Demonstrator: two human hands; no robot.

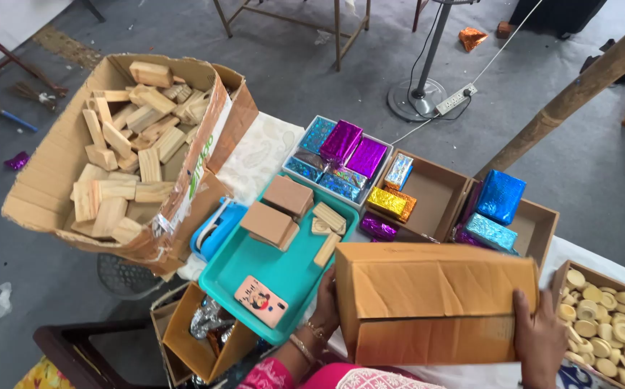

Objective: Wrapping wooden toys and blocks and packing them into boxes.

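You are holding a closed carton (pixel 435 302) at the lower centre of the frame, above the surface. Your left hand (pixel 325 302) is gripping its left end, fingers wrapped around it; your right hand (pixel 539 335) is clasping its lower right corner. Left of the carton is sitting a teal tray (pixel 291 277), carrying wooden blocks (pixel 276 212) and a phone (pixel 260 301).

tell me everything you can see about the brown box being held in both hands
The box is plain brown cardboard, oblong and closed, its top flaps meeting in a seam, with some creases. It lies level, long side across the view, near the bottom, just right of the teal tray and left of a box of pale discs. The left hand grips its left end; the right hand clasps its lower right corner.
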